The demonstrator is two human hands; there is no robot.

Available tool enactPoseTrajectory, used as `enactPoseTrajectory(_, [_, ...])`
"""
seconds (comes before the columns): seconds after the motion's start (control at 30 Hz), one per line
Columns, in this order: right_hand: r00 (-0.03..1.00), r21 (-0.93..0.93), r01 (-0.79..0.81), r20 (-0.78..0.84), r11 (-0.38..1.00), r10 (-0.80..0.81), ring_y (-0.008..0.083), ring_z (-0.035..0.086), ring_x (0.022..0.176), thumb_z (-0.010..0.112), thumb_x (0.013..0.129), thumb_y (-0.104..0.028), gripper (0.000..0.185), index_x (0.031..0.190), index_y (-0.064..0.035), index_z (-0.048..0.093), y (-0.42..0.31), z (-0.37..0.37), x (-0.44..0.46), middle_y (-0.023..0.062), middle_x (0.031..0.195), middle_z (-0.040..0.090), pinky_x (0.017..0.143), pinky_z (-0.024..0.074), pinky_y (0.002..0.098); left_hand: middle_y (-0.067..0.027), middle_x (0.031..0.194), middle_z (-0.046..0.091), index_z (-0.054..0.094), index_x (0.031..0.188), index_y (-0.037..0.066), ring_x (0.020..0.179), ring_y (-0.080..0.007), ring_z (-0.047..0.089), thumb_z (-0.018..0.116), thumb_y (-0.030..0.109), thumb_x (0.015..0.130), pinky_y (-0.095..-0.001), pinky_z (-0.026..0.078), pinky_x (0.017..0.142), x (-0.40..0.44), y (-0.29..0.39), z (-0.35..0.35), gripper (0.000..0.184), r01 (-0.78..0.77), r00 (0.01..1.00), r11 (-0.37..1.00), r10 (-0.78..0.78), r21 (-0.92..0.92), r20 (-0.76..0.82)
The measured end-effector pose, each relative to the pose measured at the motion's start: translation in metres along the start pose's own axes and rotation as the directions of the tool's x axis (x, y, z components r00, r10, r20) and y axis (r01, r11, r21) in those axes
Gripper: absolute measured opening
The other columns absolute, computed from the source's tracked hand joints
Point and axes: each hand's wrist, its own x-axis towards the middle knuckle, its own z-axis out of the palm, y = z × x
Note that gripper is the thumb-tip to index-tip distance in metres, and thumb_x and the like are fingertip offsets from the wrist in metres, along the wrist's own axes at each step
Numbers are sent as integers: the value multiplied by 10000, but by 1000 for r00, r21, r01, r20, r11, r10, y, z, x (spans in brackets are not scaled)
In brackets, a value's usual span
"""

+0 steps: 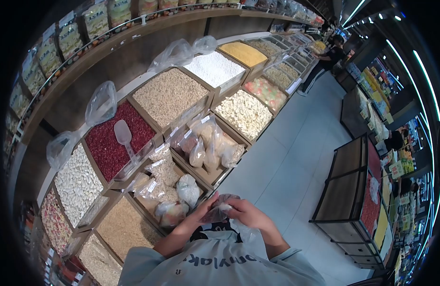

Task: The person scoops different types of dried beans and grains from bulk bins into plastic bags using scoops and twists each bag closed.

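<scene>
A small clear plastic bag (216,213) with dark reddish contents is held close in front of my body. My left hand (206,208) is closed around its left side. The fingers of my right hand (247,213) pinch the bag's gathered, whitish neck, and loose clear plastic hangs below them. Just left of my hands is a wooden bin (143,204) of filled clear bags. Beyond it stands another bin (209,177) with bagged goods. Farther off, a clear scoop (123,134) lies on dark red beans (110,151).
More bins hold white beans (78,183), tan grain (171,94) and pale dried slices (244,113). Empty plastic bags (102,102) sit along the back ledge. A person (327,59) stands far down the aisle. A dark display stand (341,190) is on the right.
</scene>
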Motion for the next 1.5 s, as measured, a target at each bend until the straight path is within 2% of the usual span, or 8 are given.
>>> enactPoseTrajectory(0.13, [981,197,20,-195,980,19,149,546,722,520,940,-28,157,1060,18,610,27,12,0,56,789,573,684,461,292,-118,1088,682,567,1271,53,921,-216,693,452,505,1006,-417,597,776,4,-6,4,537,-40,985,966,81,-256,152])
enactPoseTrajectory(0.23, [981,308,-96,-134,947,143,65,476,722,520,993,-90,138,1008,-3,625,29,7,-8,-4,847,588,643,388,224,-118,1124,673,531,1321,40,989,-216,679,453,458,1013,-417,568,871,-8,0,17,525,-112,993,962,118,-249,10])
enactPoseTrajectory(0.57, [970,874,-190,237,447,-52,69,487,552,557,968,-87,119,985,20,606,16,-21,-22,34,712,571,512,371,211,-105,1373,519,277,1493,37,1254,-240,536,832,113,720,-404,400,1083,-21,17,35,955,-29,798,1000,16,11,603])
enactPoseTrajectory(0.67, [992,947,-57,91,318,-93,83,489,522,578,965,-123,131,935,4,597,31,-24,-13,29,659,558,495,374,207,-94,1344,535,352,1449,43,1234,-235,549,813,56,729,-406,418,1072,-30,24,53,855,-124,880,991,131,-46,457])
enactPoseTrajectory(0.87, [874,527,58,-437,848,212,87,599,716,586,962,-134,91,952,-52,626,95,7,11,6,791,632,671,482,231,-95,1271,559,457,1351,74,1162,-235,589,716,-20,791,-401,535,961,-22,26,61,624,-509,860,853,508,-115,-36])
enactPoseTrajectory(1.13, [921,699,-41,-251,714,299,169,637,963,561,849,29,455,1298,-1,496,115,45,3,89,1118,628,870,515,317,-95,1276,545,413,1360,117,1168,-255,580,657,-34,848,-467,541,953,-10,20,64,587,-631,771,758,589,-165,-243])
enactPoseTrajectory(1.43, [924,951,-85,-37,298,381,246,682,863,489,870,54,424,1290,7,455,93,47,1,136,1099,627,692,603,387,-164,1273,461,319,1353,33,1177,-255,517,779,18,765,-388,455,986,-4,9,51,747,-704,389,375,914,603,-115])
enactPoseTrajectory(1.5, [903,961,-65,-58,268,427,243,682,896,464,878,68,413,1288,16,457,91,45,3,143,1105,627,729,605,387,-211,1272,456,337,1341,52,1171,-324,529,810,21,717,-434,450,994,-2,2,38,784,-516,271,5,950,857,158])
